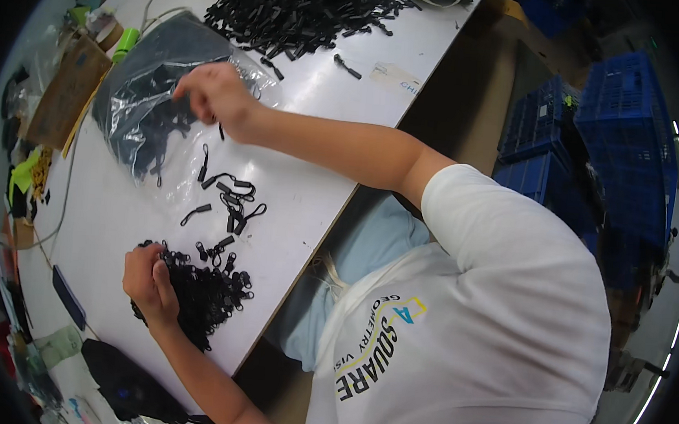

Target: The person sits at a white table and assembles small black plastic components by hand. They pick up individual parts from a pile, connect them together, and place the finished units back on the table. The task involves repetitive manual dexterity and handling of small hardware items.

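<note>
My left hand [151, 284] is at the edge of a heap of small black zipper sliders [209, 297]. Its fingers curl in with the thumb beside them, and whatever they hold is hidden. Farther off, my right hand [220, 100] hovers over a clear plastic bag [139, 95] with dark pieces in it. Its fingers look apart, the foremost stretched out and slightly blurred. A black bit shows just under the palm; I cannot tell whether it touches. Between the hands lie several loose black looped cord zipper pulls [234, 201] on the white table [319, 163].
A large heap of black pulls [306, 9] covers the table's far part. Along the left stand a cardboard box [68, 91], a green roll [125, 45] and a dark phone-like slab [68, 297]. A black pouch [131, 382] lies near my left forearm. Blue crates [625, 129] are stacked at right.
</note>
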### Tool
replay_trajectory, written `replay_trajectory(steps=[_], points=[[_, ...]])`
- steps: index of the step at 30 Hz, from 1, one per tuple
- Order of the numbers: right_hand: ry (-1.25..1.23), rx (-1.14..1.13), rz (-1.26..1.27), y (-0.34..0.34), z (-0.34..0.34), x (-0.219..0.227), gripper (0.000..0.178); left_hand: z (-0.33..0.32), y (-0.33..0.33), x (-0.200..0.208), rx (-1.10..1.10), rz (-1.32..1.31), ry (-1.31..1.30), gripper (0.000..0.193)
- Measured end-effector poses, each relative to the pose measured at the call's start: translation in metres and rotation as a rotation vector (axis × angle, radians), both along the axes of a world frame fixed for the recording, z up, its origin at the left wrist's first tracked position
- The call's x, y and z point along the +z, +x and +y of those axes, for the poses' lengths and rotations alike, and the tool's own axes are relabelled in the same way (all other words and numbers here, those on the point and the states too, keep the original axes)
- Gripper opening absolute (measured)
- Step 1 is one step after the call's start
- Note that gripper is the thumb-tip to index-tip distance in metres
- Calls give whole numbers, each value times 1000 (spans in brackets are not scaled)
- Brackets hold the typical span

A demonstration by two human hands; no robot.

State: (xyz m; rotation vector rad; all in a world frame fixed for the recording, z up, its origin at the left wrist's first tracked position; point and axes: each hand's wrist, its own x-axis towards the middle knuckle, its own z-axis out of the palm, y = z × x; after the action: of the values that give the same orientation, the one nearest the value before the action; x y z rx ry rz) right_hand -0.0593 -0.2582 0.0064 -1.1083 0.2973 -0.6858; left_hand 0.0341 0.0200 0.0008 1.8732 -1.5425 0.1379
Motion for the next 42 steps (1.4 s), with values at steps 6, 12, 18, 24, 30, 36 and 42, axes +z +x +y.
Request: replay_trajectory(steps=[6,12,18,24,30,36,42], points=[[-879,298,42,-7,56,-6,24,-2,-4,8,50,-54,6,13],[-1143,497,231,-2,54,-21,31,2,3,6,158,-16,33,11],[-1397,555,58,-2,44,-41,25,-2,5,-3,176,-3,-46,14],[-1468,566,129,1,44,-45,14,-3,3,2,98,96,216,20],[-1380,495,172,5,44,-50,12,2,-4,15,5,88,431,32],[-1439,517,210,-7,44,-18,28,3,-11,17,48,-7,492,25],[-1822,517,136,-15,66,-32,31,-4,-14,13,43,-55,478,17]])
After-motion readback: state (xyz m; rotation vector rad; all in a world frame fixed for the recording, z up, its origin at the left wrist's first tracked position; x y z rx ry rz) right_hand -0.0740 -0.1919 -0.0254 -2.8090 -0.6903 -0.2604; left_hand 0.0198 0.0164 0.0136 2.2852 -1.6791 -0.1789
